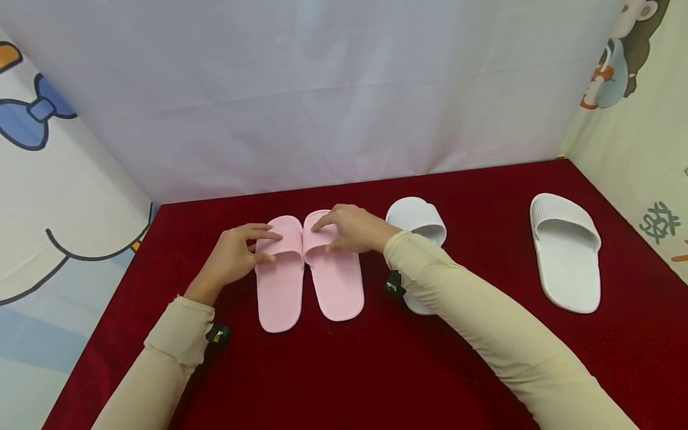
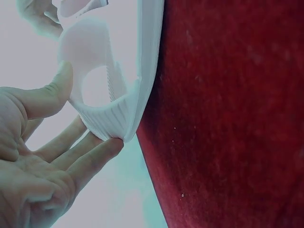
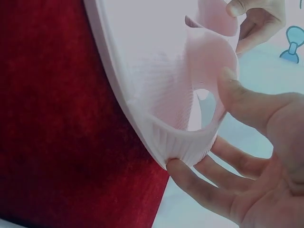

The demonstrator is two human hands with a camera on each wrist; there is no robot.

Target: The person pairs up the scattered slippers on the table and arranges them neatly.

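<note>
Two pink slippers lie side by side on the red cloth, their toe ends away from me and their straps close together. On the left pink slipper [image 1: 279, 295], my left hand [image 1: 232, 255] holds the strap from its outer side, with the thumb [image 2: 65, 80] at the strap's rear edge and the fingers on its ribbed outside. My right hand [image 1: 359, 230] holds the strap of the right pink slipper [image 1: 340, 292] likewise, its thumb [image 3: 228, 80] at the opening and the other fingers along the outer side. Part of that strap is hidden under the hand.
A white slipper [image 1: 408, 214] lies right of the pink pair, partly covered by my right forearm. Another white slipper [image 1: 570, 263] lies at the far right. A pale curtain [image 1: 344, 119] hangs behind the red cloth [image 1: 322, 382], with printed curtains on both sides.
</note>
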